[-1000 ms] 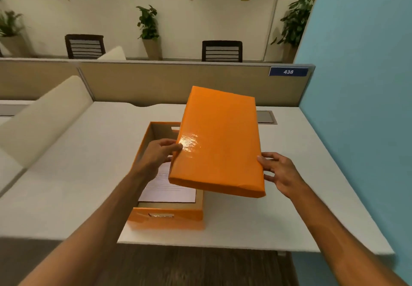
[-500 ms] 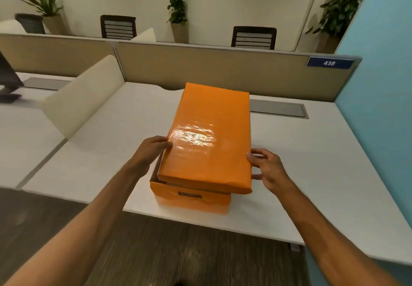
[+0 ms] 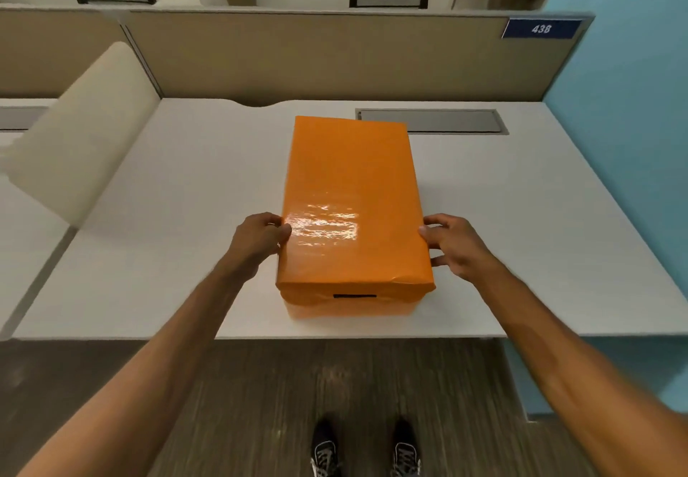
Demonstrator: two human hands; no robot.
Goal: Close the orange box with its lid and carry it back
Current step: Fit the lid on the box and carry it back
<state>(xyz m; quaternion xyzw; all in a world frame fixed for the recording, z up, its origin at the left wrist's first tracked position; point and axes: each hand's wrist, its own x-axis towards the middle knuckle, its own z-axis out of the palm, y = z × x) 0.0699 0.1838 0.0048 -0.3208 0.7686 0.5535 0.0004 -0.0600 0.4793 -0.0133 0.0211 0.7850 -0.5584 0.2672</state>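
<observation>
The glossy orange lid (image 3: 352,193) lies flat on top of the orange box (image 3: 353,303), which stands near the front edge of the white desk (image 3: 186,216). Only the box's near end, with a dark handle slot, shows under the lid. My left hand (image 3: 260,240) presses against the lid's left edge, thumb on top. My right hand (image 3: 452,244) rests at the lid's right edge with its fingers spread; the thumb touches the rim. The inside of the box is hidden.
A beige partition (image 3: 335,56) runs along the desk's back, with a grey cable hatch (image 3: 432,121) behind the box. A cream divider panel (image 3: 82,130) slants at the left. A blue wall (image 3: 633,141) bounds the right. My shoes (image 3: 366,450) stand on dark floor.
The lid came down from a tilt above the open box and now sits flat on it. Both hands slid with it to its side edges. The view tipped downward.
</observation>
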